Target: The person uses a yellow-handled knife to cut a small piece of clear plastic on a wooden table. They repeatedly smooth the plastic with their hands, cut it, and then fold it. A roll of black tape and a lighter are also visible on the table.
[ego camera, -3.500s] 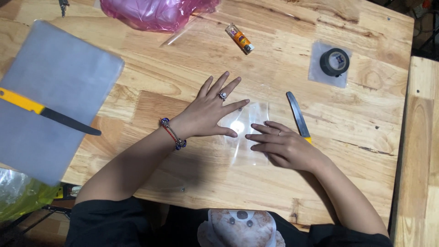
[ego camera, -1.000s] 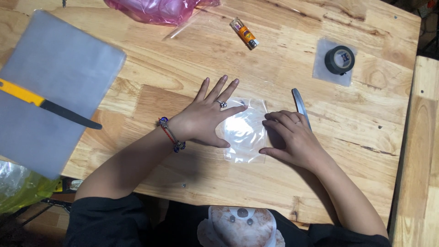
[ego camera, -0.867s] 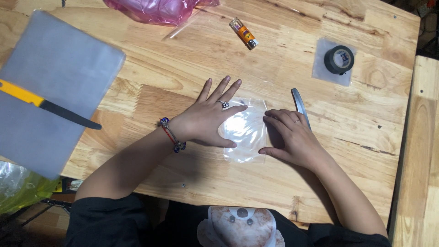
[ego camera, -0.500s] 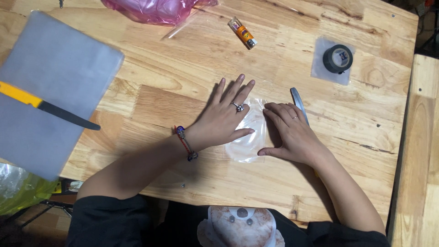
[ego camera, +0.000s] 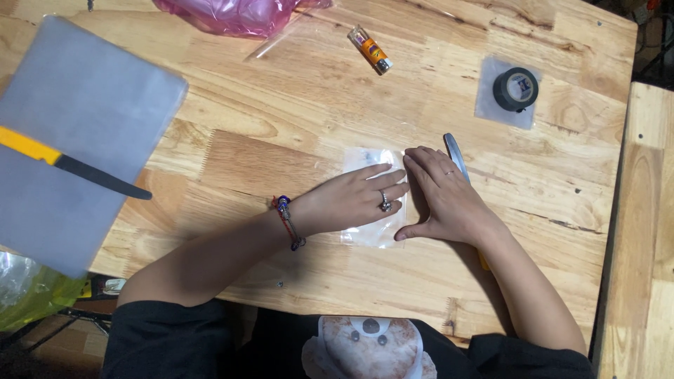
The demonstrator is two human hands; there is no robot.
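A: where's the clear plastic bag (ego camera: 366, 160) right now?

B: flat on the wooden counter (ego camera: 295, 105), mid-board, pinned under both hands. left hand (ego camera: 354, 201) lies palm down across it, fingers straight and together, ring and bead bracelet showing. right hand (ego camera: 444, 198) also flat and open, fingers on the bag's right edge, thumb spread out below. neither is gripping anything, just pressing

A: anything close by?

B: utility knife (ego camera: 455, 152) just beside the right hand, blade end poking out past the fingers, handle hidden under the wrist. roll of black tape (ego camera: 516, 88) on a small clear sheet upper right, orange lighter (ego camera: 371, 50) top centre, pink bag (ego camera: 232, 12) at the far edge, grey mat (ego camera: 77, 126) on the left with a yellow-handled cutter (ego camera: 67, 163) lying on it

A: tips for flattening it well?

B: my read: keep the palms low and flat, press from the middle out toward the edges so air doesn't get trapped, one hand anchors while the other smooths. mind the knife next to the right hand, it's near enough to nick the film or a finger
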